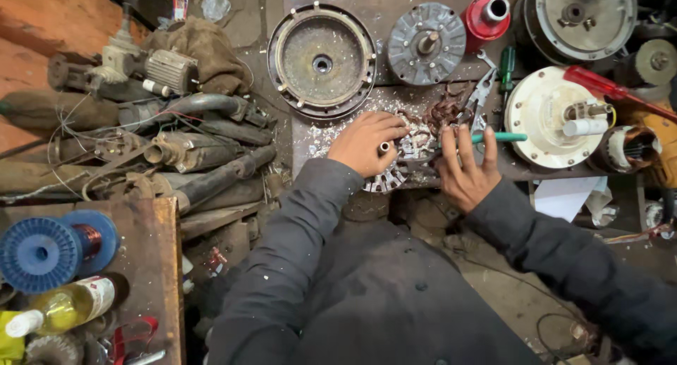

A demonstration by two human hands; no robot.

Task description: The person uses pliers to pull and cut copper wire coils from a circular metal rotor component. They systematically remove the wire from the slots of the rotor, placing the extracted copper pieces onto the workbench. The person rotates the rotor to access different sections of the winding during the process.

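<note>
**Inspector:** State of the hands?

**Assistant:** Left hand (pixel 364 143) lies curled, palm down, pressing on the stator core (pixel 403 160); fingers bent close, a short metal stub showing at its knuckles. Right hand (pixel 465 164) has fingers spread fairly wide and upright, thumb pinching a green-handled tool (pixel 499 136) whose handle points toward 3 o'clock.

**Inspector:** The stator core itself?

**Assistant:** A slotted, toothed grey metal ring, partly hidden by both hands, at frame centre on the workbench (pixel 310 136). Tangled copper wire (pixel 443 111) sits at its 1 o'clock edge; pale shavings scatter around it.

**Inspector:** Surroundings?

**Assistant:** A round motor cover (pixel 321 60) at 11 o'clock; a white motor housing (pixel 550 118) at 3 o'clock.
</note>
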